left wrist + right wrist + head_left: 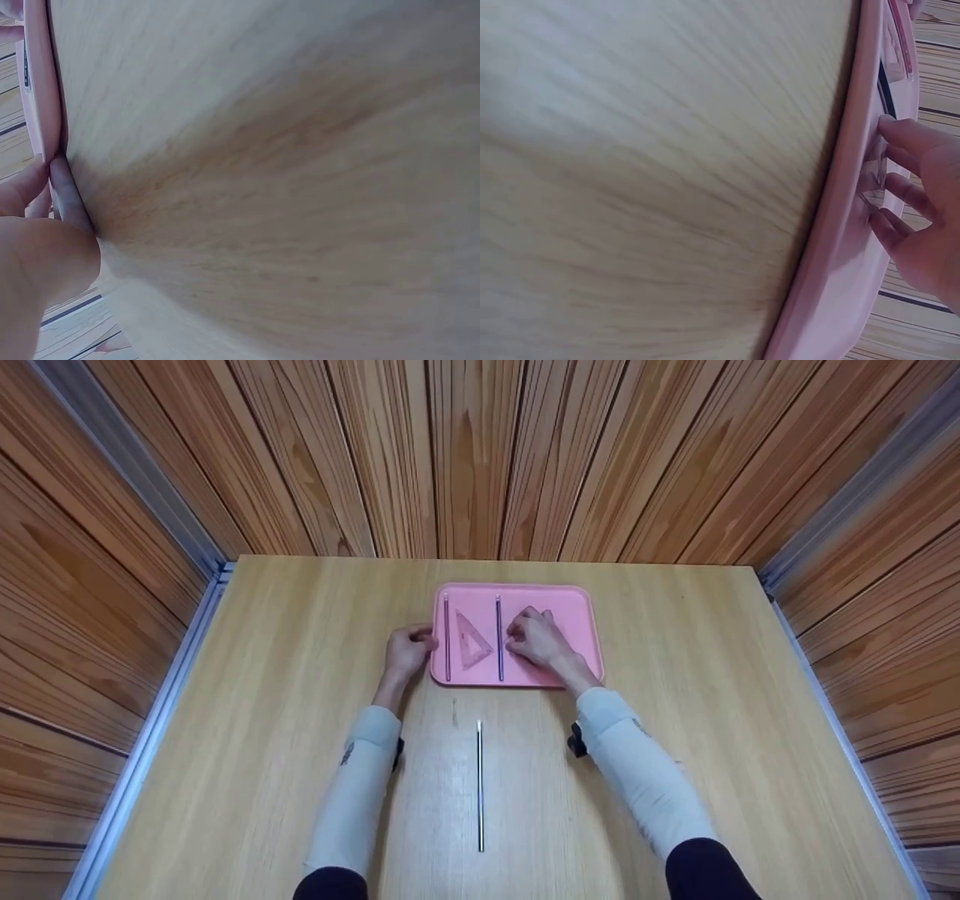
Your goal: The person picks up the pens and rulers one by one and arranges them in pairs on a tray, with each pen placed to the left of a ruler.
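Observation:
A pink tray (pixel 525 681) lies on the table. At its left rim my left hand (pixel 407 651) pinches the edge between thumb and fingers; the left wrist view shows the fingertips (pixel 41 172) on the rim. Over the tray's right half, my right hand (pixel 541 639) holds a clear plastic set square (pixel 873 180) by its edges, low over the tray floor and partly hidden by the fingers. Just left of that hand is a dark blue pencil (pixel 499 637). Further left in the tray are another clear set square (pixel 472 643) and a slim dark pencil (pixel 448 637).
A silvery pencil (pixel 481 787) lies lengthwise on the wooden table (pixel 300 720), between the forearms. Wood-panelled walls (pixel 472 457) rise behind and at both sides, with metal rails (pixel 150 712) along the side edges of the table.

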A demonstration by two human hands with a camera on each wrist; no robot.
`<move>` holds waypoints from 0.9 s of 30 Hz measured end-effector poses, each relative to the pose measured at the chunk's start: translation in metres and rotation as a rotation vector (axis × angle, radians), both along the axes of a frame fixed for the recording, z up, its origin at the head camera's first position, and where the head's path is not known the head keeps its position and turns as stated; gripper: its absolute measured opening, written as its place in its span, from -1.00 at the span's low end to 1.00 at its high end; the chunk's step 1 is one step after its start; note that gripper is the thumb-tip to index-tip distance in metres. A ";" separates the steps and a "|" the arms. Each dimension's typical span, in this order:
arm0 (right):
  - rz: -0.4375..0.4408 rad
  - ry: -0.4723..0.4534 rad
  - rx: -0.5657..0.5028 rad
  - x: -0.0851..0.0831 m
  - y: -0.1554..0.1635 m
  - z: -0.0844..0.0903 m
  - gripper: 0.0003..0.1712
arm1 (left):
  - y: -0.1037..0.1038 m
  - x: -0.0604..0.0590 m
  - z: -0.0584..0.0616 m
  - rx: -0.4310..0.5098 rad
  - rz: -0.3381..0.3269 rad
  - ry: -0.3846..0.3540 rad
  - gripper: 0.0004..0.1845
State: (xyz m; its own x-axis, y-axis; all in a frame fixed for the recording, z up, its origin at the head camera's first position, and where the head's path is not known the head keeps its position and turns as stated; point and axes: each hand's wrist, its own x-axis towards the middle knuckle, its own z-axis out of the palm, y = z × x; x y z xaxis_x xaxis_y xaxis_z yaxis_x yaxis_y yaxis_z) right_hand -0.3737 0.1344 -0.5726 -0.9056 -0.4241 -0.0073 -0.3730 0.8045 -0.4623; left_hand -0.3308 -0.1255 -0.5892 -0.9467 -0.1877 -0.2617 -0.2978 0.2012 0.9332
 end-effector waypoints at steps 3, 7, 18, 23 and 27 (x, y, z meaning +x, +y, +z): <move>0.011 0.032 -0.014 0.001 0.001 -0.003 -0.69 | 0.000 0.000 0.001 0.002 -0.008 -0.004 -0.65; 0.016 0.048 -0.036 0.002 0.004 -0.006 -0.70 | 0.000 0.000 0.001 -0.002 -0.016 -0.012 -0.65; -0.012 0.042 -0.130 0.009 0.009 -0.008 -0.64 | 0.001 0.001 0.001 -0.010 -0.006 -0.006 -0.65; -0.027 0.053 -0.178 0.019 0.011 -0.007 -0.59 | 0.000 0.002 0.003 -0.011 0.002 0.012 -0.65; 0.013 0.054 -0.147 0.030 0.013 -0.006 -0.44 | -0.001 0.003 0.003 -0.010 0.001 -0.006 -0.65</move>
State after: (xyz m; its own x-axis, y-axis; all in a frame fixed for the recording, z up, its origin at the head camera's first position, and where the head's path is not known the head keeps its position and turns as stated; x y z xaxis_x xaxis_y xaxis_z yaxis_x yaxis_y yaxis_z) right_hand -0.3433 0.1476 -0.5789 -0.8973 -0.4289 0.1040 -0.4105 0.7247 -0.5534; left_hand -0.3283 -0.1263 -0.5860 -0.9449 -0.1916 -0.2653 -0.3035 0.2099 0.9294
